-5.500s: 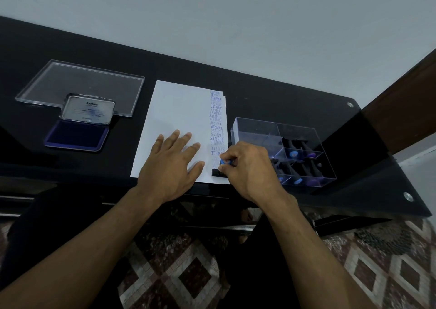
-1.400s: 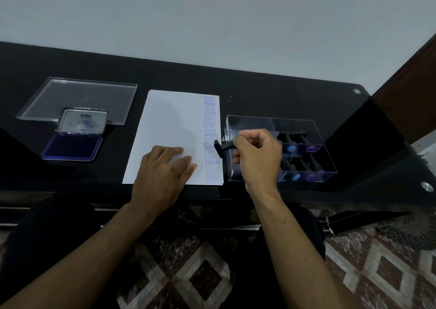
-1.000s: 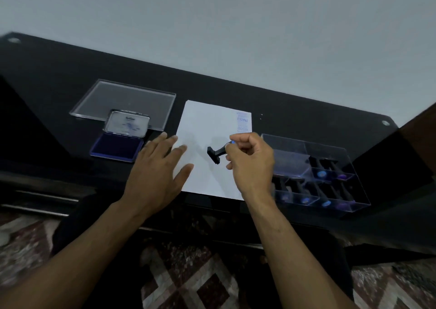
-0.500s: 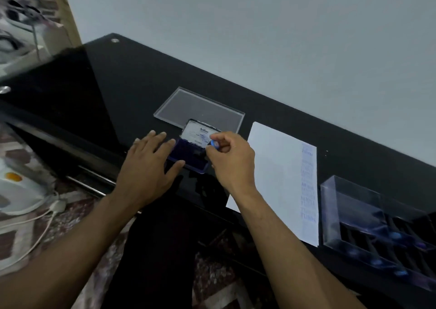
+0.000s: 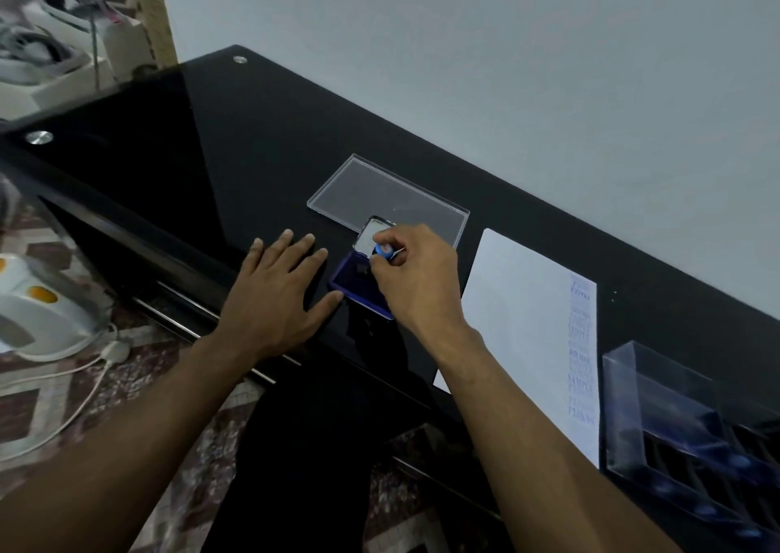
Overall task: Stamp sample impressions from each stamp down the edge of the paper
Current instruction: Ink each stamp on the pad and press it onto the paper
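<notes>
1. The right hand (image 5: 415,276) is pinching the blue-topped stamp (image 5: 383,251) with curled fingers, pressing it onto the ink pad (image 5: 358,289) near the table's (image 5: 219,139) front edge.
2. The left hand (image 5: 276,297) is lying flat beside the pad, fingers spread, holding nothing.
3. The paper (image 5: 523,320) is lying right of the pad, its printed strip facing the stamp box (image 5: 658,417).

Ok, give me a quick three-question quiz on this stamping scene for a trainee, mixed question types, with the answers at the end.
1. True or false: the right hand holds the stamp on the ink pad.
2. Where do the impressions sit on the paper? A) the edge toward the stamp box B) the edge toward the ink pad C) across the middle
3. Fill in: the left hand lies flat on the ____, beside the ink pad.

Key: 1 true; 2 A; 3 table
</notes>
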Motion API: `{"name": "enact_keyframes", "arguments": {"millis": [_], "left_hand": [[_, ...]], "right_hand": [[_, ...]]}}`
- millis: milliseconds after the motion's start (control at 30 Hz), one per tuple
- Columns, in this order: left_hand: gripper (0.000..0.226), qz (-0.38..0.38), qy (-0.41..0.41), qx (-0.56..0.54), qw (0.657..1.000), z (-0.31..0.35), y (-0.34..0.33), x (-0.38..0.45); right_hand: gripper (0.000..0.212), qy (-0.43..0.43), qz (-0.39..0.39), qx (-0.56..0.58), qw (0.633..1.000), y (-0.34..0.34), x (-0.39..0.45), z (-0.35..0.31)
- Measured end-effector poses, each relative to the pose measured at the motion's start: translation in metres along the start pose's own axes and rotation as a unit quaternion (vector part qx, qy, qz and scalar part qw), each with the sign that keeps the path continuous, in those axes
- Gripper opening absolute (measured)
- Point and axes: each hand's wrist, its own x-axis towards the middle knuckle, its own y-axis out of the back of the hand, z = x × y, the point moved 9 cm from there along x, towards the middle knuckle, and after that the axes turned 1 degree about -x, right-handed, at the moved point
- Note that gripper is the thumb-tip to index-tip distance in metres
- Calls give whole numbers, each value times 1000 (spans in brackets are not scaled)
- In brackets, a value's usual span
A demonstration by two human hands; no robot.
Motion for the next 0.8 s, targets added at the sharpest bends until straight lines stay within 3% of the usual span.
{"name": "enact_keyframes", "arguments": {"millis": [167,800], "left_hand": [[83,5,3,-1,1000,1,0,-1],[78,23,7,6,1000,-1,-2,0]], "right_hand": [[21,11,-38,-38,998,-15,-2,-3],[23,16,-69,-79,994,-9,1,-6]]}}
